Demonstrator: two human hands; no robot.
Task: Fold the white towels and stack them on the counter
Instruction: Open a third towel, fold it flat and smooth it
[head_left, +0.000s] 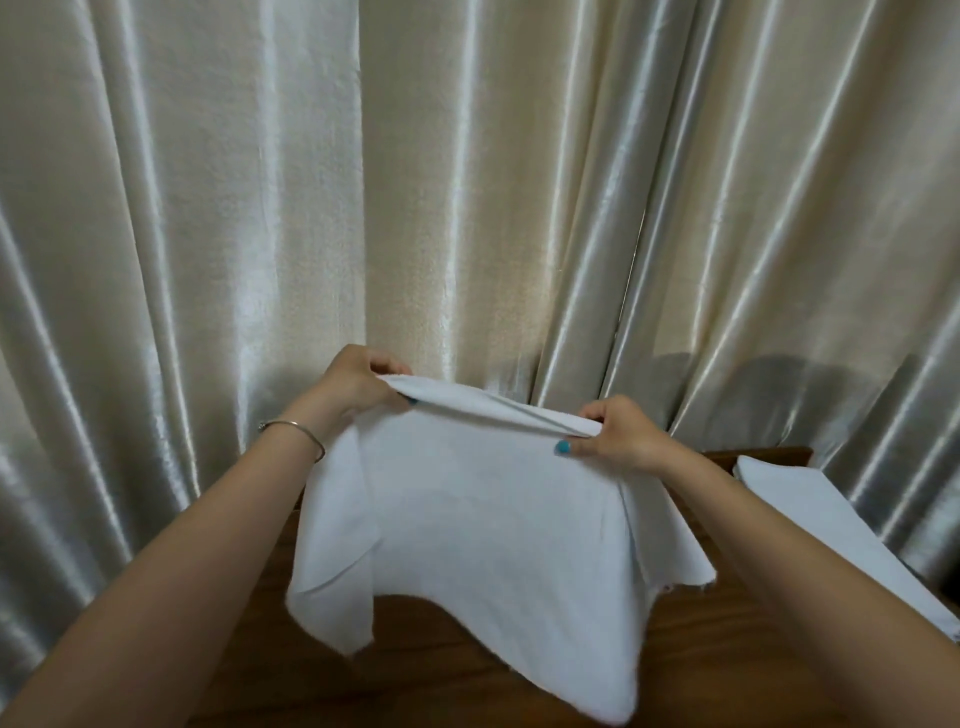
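Observation:
A white towel (483, 525) hangs in the air above the brown wooden counter (415, 660), doubled over along its top edge. My left hand (358, 384) pinches the top left corner and my right hand (621, 436) pinches the top right corner. The towel's loose lower edges droop toward the counter, the lower right corner reaching the bottom of the view. A second white towel (826, 525) lies flat on the counter at the right, partly cut off by the frame.
Shiny cream curtains (415, 182) hang close behind the counter and fill most of the view. The counter's far edge (753, 454) meets the curtain at the right. A thin bracelet sits on my left wrist.

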